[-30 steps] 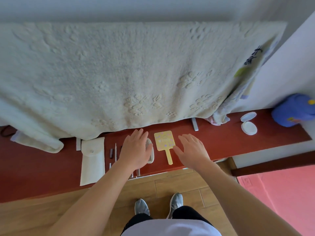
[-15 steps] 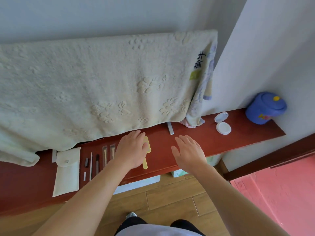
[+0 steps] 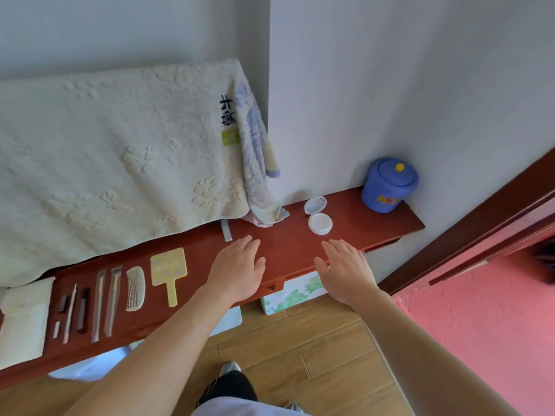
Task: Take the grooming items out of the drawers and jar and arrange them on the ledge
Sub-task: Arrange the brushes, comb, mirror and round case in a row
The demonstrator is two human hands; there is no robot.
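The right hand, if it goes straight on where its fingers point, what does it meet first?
Probably the open white round case on the red ledge, just ahead of the fingertips of the right hand. Whether the hand is low enough to touch it is unclear.

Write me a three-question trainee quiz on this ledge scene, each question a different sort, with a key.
1. True or false: the blue round lidded jar stands at the right end of the red-brown wooden ledge.
2. Fill in: the white round compact case lies ____ (open or closed).
3. Which lies right beside the cream comb? A) the jar B) the compact case C) the yellow square-headed hand mirror

Key: 1 true; 2 open; 3 C.
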